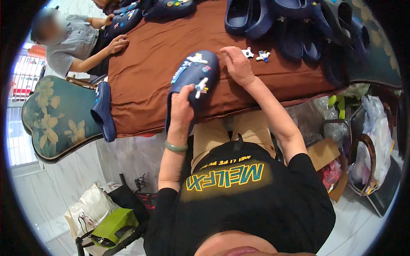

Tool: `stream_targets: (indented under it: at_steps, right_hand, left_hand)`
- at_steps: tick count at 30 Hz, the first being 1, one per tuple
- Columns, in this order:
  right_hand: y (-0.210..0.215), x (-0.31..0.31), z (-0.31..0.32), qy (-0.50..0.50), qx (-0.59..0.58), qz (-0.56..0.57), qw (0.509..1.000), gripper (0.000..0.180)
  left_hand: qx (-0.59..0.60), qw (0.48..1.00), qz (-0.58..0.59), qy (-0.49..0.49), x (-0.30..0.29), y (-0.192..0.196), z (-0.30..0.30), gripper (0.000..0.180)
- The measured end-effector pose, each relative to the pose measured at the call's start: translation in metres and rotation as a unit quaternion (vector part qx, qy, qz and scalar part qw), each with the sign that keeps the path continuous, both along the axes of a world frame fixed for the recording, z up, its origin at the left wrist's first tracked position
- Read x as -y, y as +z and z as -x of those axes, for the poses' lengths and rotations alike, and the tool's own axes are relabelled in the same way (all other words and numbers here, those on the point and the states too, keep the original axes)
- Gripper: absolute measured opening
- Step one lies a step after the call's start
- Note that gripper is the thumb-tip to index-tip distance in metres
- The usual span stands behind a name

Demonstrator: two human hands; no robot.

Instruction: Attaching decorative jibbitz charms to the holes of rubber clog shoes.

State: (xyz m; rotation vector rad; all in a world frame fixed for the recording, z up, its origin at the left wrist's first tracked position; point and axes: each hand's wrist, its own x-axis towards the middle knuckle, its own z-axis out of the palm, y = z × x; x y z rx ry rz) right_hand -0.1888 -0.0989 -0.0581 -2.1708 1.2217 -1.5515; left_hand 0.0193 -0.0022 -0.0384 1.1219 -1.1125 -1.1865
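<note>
A navy blue clog (191,74) with several small coloured charms on its top lies at the front edge of a table covered in a brown cloth (145,64). My left hand (182,107) grips the clog's heel end. My right hand (237,64) rests on the cloth just right of the clog's toe, fingers curled; whether it holds anything I cannot tell. Two small white charms (256,54) lie on the cloth just beyond my right hand.
Several navy clogs (273,19) are lined up at the table's far right. Another person (74,40) sits at the far left with more clogs. One clog (103,112) hangs by a floral chair (55,115). Bags (106,217) and clutter (367,141) lie on the floor.
</note>
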Motion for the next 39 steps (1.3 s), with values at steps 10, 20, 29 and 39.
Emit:
stream_targets:
  at_steps: [10,20,29,39]
  right_hand:
    - [0.062,0.046,-0.018,0.359,-0.077,-0.377,0.85,0.061]
    - [0.041,0.032,-0.032,0.177,-0.242,-0.214,0.93,0.029]
    - [0.042,0.048,-0.024,0.14,-0.128,-0.283,0.94,0.038]
    - [0.05,0.026,-0.053,0.212,-0.224,-0.265,0.914,0.037]
  left_hand:
    - [-0.196,0.979,-0.04,-0.028,0.0,0.032,0.024,0.028]
    - [-0.201,0.971,-0.109,-0.072,-0.001,0.023,0.006,0.031]
    - [-0.156,0.978,-0.072,-0.119,0.018,0.019,0.009,0.033]
    - [-0.194,0.952,-0.152,-0.181,0.036,0.019,0.009,0.016]
